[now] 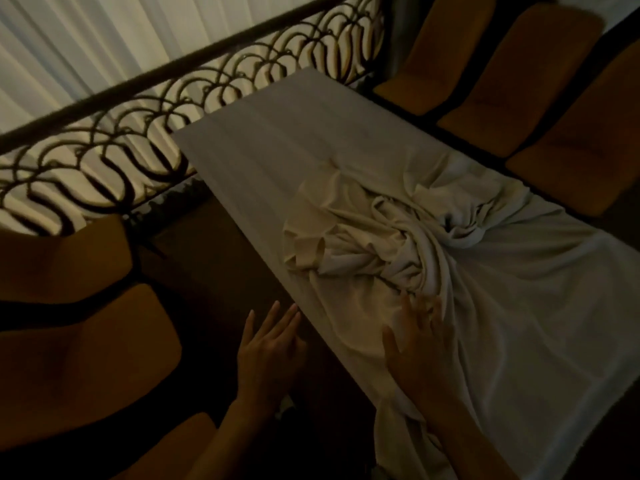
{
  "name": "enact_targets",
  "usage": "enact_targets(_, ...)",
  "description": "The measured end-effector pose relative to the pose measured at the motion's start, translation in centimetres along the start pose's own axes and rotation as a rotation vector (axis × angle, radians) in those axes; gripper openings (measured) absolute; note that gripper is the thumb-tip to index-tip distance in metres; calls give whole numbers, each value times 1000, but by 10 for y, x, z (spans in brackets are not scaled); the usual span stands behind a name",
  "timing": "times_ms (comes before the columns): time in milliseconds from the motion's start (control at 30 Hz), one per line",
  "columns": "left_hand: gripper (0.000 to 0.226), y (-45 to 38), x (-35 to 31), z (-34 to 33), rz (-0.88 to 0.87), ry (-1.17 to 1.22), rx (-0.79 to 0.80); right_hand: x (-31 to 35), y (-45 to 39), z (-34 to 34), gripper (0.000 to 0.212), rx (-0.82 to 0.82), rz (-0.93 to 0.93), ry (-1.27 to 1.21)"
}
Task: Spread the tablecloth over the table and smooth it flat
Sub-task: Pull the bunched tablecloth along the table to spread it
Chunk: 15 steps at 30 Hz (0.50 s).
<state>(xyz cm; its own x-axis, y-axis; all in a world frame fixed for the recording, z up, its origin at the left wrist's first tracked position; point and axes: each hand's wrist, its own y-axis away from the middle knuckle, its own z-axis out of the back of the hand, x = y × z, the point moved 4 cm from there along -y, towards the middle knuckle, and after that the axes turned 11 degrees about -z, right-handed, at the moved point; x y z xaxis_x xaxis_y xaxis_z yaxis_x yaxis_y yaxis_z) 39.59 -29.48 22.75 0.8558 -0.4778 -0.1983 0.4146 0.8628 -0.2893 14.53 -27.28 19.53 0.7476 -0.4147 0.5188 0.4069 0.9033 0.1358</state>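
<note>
One pale tablecloth (398,244) lies across a single long table (249,143) in a dimly lit room, bunched into a twisted heap at the middle of the tabletop while its near part spreads out in loose folds toward the near end and drapes over the near-left edge. The far end of the table is covered flat and smooth up to its far corners. Two bare hands reach in from the near side. The right hand (420,344) rests flat on the rumpled cloth just inside the near-left edge, its fingers straight and spread apart, the fingertips (404,303) touching the foot of the heap. The left hand (268,351) hovers beyond that same edge, over the dark floor and clear of the cloth, its fingers straight and held close together, gripping nothing. Three brown upholstered chairs (516,71) stand in a row along the table's right edge, and three more (79,348) line the left side, set back from the table with a strip of dark floor between. Past the far-left corner runs one dark metal railing (180,98) of looping scrollwork under a straight top rail, and behind it hangs a pale pleated curtain (86,32).
</note>
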Motion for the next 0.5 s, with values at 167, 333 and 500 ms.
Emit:
enact_targets(167, 67, -60, 93, -10, -11, 135, 89, 69, -44, -28, 73, -77, -114, 13)
enact_targets(333, 72, -105, 190, -2, -91, 117, 164, 149, -79, -53, 72, -185, -137, 32)
enact_targets(500, 75, -156, 257, -11, -159, 134, 255, 205, -118, -77, 68, -203, -213, 43)
